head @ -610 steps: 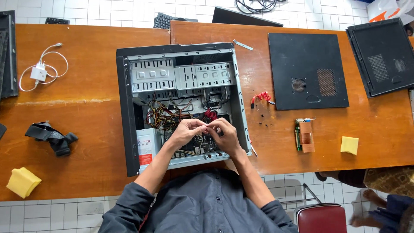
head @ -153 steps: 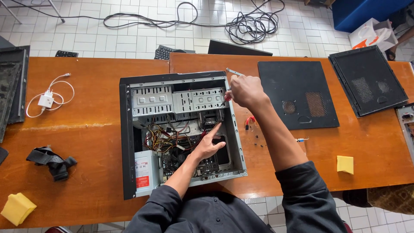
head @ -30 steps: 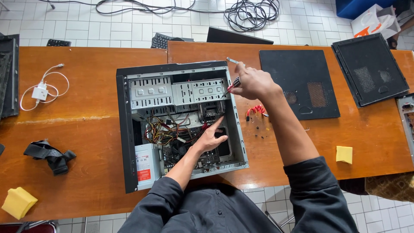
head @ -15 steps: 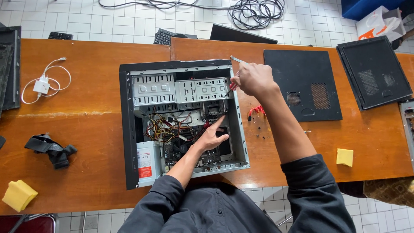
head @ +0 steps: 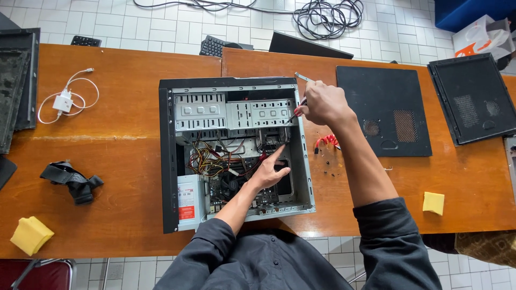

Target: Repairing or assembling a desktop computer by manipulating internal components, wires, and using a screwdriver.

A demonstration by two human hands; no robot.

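From the head camera, your one open computer case (head: 236,156) lies flat on the wooden table (head: 123,204). Your right hand (head: 322,103) is closed around a screwdriver (head: 299,110) at the case's upper right edge. Your left hand (head: 267,172) rests inside, fingers spread, gripping nothing. Right of the case lie two black side panels (head: 382,110) (plus three yellow sponges (head: 31,235) around it).

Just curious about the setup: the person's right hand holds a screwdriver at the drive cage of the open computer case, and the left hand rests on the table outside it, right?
Not quite. In the head view the left hand rests inside the open computer case, among its cables, not on the table. The right hand does hold the screwdriver at the drive cage.
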